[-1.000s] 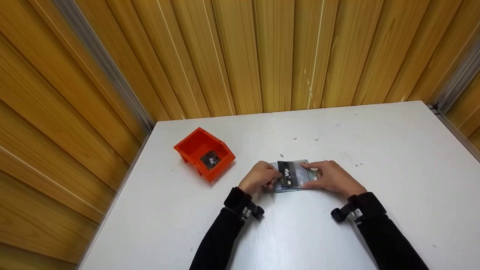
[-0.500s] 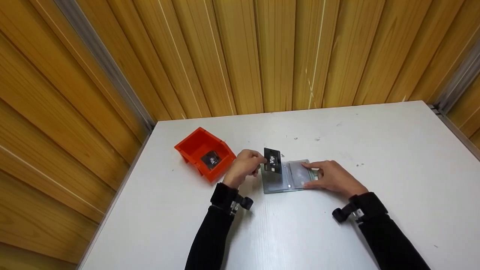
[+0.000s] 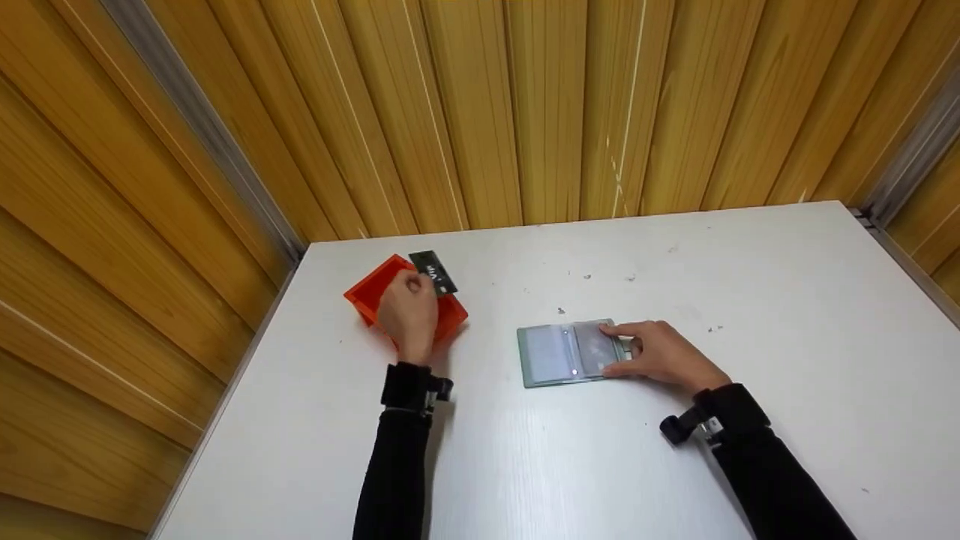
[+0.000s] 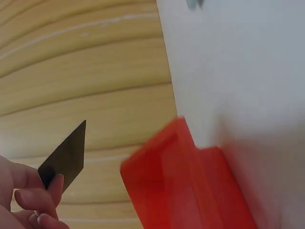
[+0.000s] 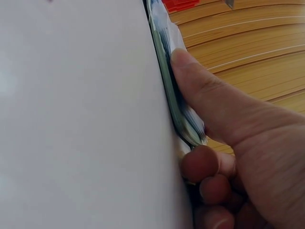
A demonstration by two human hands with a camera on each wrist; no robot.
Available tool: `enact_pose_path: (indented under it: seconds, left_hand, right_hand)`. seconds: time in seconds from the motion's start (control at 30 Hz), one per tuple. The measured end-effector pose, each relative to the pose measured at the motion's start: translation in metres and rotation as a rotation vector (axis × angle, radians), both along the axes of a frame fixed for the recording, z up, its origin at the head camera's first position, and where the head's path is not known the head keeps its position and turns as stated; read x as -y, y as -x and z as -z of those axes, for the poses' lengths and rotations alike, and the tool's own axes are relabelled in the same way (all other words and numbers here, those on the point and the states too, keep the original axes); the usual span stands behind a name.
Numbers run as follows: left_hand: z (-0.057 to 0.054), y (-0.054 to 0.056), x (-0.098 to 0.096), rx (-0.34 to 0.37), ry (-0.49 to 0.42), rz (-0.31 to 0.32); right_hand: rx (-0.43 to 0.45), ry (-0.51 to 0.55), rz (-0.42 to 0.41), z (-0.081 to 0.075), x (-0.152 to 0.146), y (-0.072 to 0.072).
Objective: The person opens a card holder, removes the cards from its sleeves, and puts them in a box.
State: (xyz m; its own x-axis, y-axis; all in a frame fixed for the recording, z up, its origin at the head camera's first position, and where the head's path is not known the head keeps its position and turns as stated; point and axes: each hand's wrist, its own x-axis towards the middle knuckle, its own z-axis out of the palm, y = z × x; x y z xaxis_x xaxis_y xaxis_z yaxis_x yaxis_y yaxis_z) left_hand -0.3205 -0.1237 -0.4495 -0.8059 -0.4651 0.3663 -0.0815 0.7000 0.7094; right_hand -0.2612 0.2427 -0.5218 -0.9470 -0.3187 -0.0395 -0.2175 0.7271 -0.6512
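Rising behind the marked white table [image 3: 570,465] are wood-grain panels [image 3: 551,112].

On the surface [image 3: 600,465] we find a bin [image 3: 366,294] at left and a booklet [image 3: 546,354] to its right, nearer us. The left hand [image 3: 409,313] holds a card [image 3: 442,279] above the bin; the right hand [image 3: 666,354] grips the booklet's right edge. A wall [image 3: 487,112] stands behind.
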Motion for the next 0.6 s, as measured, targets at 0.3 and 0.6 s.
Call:
enact_pose_path:
  seconds: [0.3,0.6]
  left_hand:
    - [0.02,0.012,0.038,0.142,0.235,-0.094]
    - [0.03,0.008,0.036,0.337,0.515,0.001]
  right_hand:
    - [0.002,0.002,0.01,-0.001,0.0,0.0]
    - [-0.006,0.013,0.009,0.001,0.001,-0.001]
